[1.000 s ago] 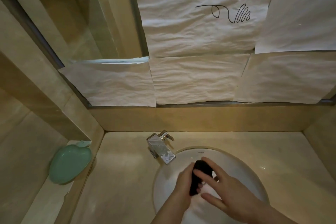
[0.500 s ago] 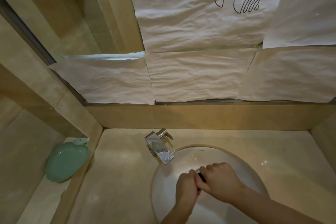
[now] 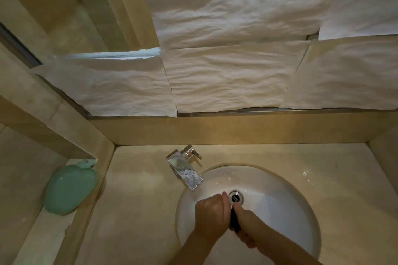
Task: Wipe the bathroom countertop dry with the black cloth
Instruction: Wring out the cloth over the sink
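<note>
Over the white sink basin, both my hands clench the black cloth, which is bunched into a tight roll between them. My left hand grips its left end in a fist, and my right hand grips its right end. Only a narrow dark strip of cloth shows between the fists. The beige countertop surrounds the basin and looks glossy, with small wet glints at the right.
A chrome faucet juts over the basin's left rim, and a chrome drain sits just beyond my hands. A green apple-shaped dish rests on a lower ledge at left. Crumpled white paper covers the mirror behind.
My hands went from loosely folding the cloth to clenching it in two fists, and they have drifted a little nearer to me over the basin, uncovering the drain.
</note>
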The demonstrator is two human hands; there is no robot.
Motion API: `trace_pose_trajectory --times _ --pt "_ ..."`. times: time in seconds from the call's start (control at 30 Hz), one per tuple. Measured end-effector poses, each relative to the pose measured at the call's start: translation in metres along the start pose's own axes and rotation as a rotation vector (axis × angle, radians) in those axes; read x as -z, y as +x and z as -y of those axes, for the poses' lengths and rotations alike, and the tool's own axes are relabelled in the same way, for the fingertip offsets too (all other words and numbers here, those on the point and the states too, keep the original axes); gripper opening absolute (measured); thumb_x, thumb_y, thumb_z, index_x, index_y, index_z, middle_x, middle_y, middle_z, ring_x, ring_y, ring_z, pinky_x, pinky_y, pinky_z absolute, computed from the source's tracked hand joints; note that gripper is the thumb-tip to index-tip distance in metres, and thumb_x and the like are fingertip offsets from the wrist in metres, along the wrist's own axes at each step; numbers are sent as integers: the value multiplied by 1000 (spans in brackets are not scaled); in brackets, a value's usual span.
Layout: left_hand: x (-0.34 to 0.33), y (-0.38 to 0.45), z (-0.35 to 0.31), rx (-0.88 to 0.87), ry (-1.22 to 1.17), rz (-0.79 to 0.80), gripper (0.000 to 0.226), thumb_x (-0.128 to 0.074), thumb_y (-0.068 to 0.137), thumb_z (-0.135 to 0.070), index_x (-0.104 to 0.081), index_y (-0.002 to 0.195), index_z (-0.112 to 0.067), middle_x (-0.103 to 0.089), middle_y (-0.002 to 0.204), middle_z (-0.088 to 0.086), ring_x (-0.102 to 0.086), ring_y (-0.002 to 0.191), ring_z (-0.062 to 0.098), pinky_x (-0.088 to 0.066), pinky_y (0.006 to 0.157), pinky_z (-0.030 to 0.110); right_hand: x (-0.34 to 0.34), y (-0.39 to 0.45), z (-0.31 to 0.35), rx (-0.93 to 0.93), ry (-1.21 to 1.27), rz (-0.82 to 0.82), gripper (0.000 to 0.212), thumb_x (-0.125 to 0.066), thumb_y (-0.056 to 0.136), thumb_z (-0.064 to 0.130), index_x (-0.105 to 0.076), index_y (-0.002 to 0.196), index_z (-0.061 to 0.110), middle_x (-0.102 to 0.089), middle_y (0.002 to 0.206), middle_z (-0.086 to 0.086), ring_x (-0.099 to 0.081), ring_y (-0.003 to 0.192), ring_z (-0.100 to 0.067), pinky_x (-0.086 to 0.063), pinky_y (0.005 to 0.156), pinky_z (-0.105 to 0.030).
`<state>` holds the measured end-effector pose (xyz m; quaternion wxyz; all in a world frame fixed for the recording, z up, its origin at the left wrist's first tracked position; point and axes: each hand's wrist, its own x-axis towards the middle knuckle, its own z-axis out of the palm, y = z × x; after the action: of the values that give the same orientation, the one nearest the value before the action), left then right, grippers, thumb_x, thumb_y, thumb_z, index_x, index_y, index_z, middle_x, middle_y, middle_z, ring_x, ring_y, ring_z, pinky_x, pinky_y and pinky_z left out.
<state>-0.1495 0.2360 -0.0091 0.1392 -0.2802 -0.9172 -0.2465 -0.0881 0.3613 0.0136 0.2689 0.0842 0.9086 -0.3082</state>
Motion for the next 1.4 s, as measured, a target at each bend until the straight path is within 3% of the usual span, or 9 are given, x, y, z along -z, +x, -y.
trace_pose_trajectory --times 0.23,0.33,0.43,0.63,0.87,0.93,1.07,1.17,1.4 --pt "6 17 -16 800 -327 476 46 -42 92 -39 -53 54 -15 -49 49 1 -43 47 14 -33 51 29 28 -17 4 230 -31 -370 37 -26 101 51 -60 108 37 -53 119 23 -49 109 -1 -43 89 -21" --pt "18 16 -22 1147 -744 599 42 -47 93 -36 -63 64 -10 -54 45 1 -46 40 17 -34 46 24 37 -36 -6 411 -15 -263 51 -43 96 58 -26 143 53 -7 151 34 -31 129 12 -33 100 -7" --pt "35 14 -29 1328 -1116 759 34 -41 99 -30 -60 76 -14 -50 52 2 -35 38 11 -23 38 20 47 -47 -19 663 -398 -226 56 -35 97 62 -28 149 41 -24 157 14 -36 131 1 -42 95 -8" --pt "50 11 -43 1164 -1146 1038 53 -23 102 -43 -46 58 -23 -41 48 -3 -25 37 7 -12 36 19 65 -33 -6 814 -566 -409 31 -43 100 48 -62 108 25 -59 97 7 -52 76 -9 -47 64 -22" --pt "39 10 -57 967 -492 469 30 -51 88 -7 -38 64 -18 -37 49 -9 -35 41 5 -20 39 16 57 -24 41 442 -686 -471 45 -90 41 27 -45 43 22 -35 33 4 -32 24 -17 -18 36 -20" --pt "30 14 -31 1114 -666 378 30 -60 73 -7 -35 63 -22 -30 46 -12 -34 36 6 -17 35 14 61 -26 53 390 -691 -406 48 -93 36 29 -46 39 21 -34 31 4 -23 25 -19 -15 40 -21" --pt "-5 -3 -17 786 -532 162 22 -46 82 -19 -48 93 0 -53 43 6 -51 31 17 -34 34 15 59 -21 60 258 -719 -193 38 -39 103 36 -69 87 18 -64 84 -9 -52 68 -26 -29 59 -29" --pt "3 7 -28 688 -452 221 29 -47 83 -21 -52 100 1 -53 42 2 -48 30 13 -19 40 13 69 -13 64 59 -661 -60 50 -22 106 34 -66 118 14 -63 118 -8 -59 106 -29 -38 79 -34" --pt "-11 25 -30 296 -58 -19 54 -26 100 -19 -70 72 -6 -48 40 -6 -42 30 12 -12 42 20 101 9 57 -146 -530 213 34 -41 93 1 -60 122 4 -48 79 -3 -56 85 -25 -44 80 -34"
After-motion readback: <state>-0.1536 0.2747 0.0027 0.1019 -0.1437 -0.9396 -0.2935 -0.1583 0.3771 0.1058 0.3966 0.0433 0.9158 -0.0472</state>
